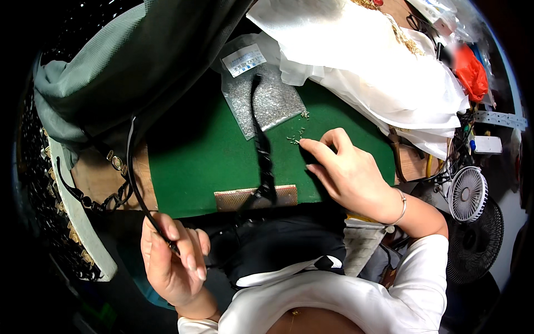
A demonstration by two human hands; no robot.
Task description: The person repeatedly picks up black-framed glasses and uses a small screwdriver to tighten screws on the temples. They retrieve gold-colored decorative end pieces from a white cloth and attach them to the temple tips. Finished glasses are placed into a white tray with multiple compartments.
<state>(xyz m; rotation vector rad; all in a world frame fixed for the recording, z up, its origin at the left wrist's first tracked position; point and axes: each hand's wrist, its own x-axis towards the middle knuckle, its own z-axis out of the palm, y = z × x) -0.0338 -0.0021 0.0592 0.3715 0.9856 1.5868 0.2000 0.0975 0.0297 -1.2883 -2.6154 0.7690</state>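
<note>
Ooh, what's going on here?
It's close handwork over a green mat. The person's left hand has a thin black strap in its grip. The right hand, thumb and forefinger apart, is right at a few loose silvery bits; whether it touches any is hard to tell. Just beyond lies a clear bag of similar-looking bits, with a white label.

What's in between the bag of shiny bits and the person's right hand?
In the head view, some tiny loose bits lie on the green mat between the clear bag and the right hand.
</note>
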